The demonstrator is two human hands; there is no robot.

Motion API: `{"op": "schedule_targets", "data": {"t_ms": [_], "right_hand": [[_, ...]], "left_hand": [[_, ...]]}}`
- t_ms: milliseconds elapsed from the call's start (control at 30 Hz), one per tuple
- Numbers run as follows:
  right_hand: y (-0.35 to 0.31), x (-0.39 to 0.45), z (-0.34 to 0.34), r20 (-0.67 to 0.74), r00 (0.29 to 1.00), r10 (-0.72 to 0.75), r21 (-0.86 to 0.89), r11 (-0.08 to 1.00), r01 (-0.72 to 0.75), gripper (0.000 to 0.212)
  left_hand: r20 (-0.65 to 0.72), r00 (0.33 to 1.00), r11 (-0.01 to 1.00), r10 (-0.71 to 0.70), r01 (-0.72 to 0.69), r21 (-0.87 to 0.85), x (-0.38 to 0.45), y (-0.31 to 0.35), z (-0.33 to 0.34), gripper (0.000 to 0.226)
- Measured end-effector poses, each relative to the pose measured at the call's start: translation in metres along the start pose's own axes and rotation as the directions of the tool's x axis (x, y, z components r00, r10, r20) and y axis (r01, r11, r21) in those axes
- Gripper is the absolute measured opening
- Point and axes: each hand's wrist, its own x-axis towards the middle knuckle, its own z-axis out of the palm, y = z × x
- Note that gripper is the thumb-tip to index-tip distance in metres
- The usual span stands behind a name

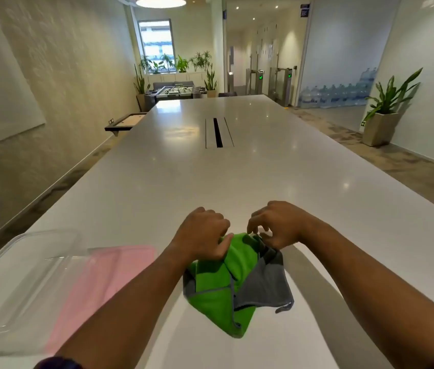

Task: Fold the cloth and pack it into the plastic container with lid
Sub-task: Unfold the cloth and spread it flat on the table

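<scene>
Both hands hold the crumpled green-and-grey cloth [237, 278] above the white counter [237, 169]: left hand [202, 235] grips it, right hand [277, 225] pinches its far edge. The clear plastic container [21, 283] lies left, nearer the left hand.

long white table [237, 169] | textured beige wall [72, 62] | window [156, 42] | potted plant [386, 107] | ceiling lamp [160, 0]

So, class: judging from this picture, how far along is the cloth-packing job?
Done: little. The container stands open and empty, with the pink lid beside it. In hand: the left hand grips the crumpled green-and-grey cloth, and the right hand pinches its far edge, so folding has barely begun. Left: fold the cloth, put it in, fit the lid.
</scene>
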Motion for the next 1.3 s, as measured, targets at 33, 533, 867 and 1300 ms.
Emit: {"op": "schedule_targets", "data": {"t_ms": [33,533,867,1300], "right_hand": [[0.0,0.001,0.001,0.048,0.998,0.028,0.02,0.999,-0.028,0.039],[0.002,0.0,-0.006,0.127,0.978,0.168,0.298,0.934,-0.199,0.012],[-0.004,0.014,-0.022,-0.092,0.952,0.291,0.656,0.737,-0.162,0.004],[-0.002,0.021,-0.025,-0.194,0.874,0.446,0.713,0.676,-0.187,0.015]], "left_hand": [[0.035,0.999,1.0,0.005,-0.004,-0.015,0.001,0.003,0.001,0.032],[0.336,0.927,0.928,-0.167,0.263,-0.264,0.021,0.018,0.006,0.047],[0.219,0.929,0.813,-0.297,0.366,-0.453,0.042,0.014,-0.017,0.03],[0.171,0.907,0.722,-0.385,0.411,-0.556,0.051,-0.008,-0.042,0.022]]}}
